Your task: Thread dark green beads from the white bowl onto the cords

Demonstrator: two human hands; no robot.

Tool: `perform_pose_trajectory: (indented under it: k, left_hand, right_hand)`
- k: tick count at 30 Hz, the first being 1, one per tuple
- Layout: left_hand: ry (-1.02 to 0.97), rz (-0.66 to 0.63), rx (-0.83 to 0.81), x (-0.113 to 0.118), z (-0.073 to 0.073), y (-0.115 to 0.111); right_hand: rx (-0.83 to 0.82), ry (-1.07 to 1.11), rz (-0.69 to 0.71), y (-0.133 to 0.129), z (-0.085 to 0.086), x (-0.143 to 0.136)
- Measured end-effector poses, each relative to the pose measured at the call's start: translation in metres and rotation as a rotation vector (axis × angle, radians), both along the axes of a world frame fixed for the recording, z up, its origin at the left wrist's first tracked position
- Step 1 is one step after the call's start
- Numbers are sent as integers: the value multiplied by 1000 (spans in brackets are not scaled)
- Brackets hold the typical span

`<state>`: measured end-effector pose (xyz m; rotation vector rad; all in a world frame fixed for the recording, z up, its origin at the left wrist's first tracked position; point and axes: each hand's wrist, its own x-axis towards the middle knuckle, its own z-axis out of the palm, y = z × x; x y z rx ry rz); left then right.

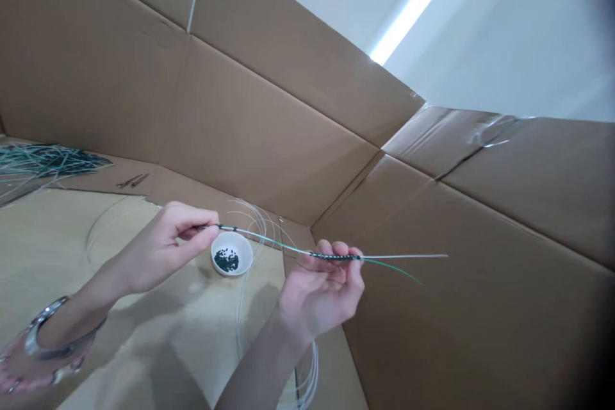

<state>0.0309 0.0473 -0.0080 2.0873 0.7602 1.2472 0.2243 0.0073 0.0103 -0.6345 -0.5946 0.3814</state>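
My left hand (pixel 180 237) pinches the left part of a thin white and green strand (pixel 273 241), with a few dark beads by its fingertips. Farther right, my right hand (pixel 327 288), palm up, holds the strand where a row of dark beads (pixel 335 257) lies along the fingers. Past the right thumb, a white end (pixel 408 256) sticks out straight and a green end (pixel 396 268) curves down. Below the strand, beside my left fingertips, a white bowl (pixel 245 256) holds small dark green beads (pixel 225 260).
Tall cardboard walls (pixel 269 122) enclose the pale table (pixel 43 243). Green and white strands (pixel 57 160) are piled at the far left, near dark pliers or scissors (pixel 133 180). Coiled clear line (pixel 262 224) lies behind the bowl, with more loops (pixel 312 378) at the bottom.
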Motion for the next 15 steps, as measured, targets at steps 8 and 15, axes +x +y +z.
perform_pose_trajectory:
  k: [8, 15]
  left_hand:
    - [-80, 39, 104, 5, 4, -1]
    - [-101, 115, 231, 0, 5, -6]
  right_hand:
    - [-29, -43, 1, 1, 0, 0]
    - [-36, -128, -6, 2, -1, 0]
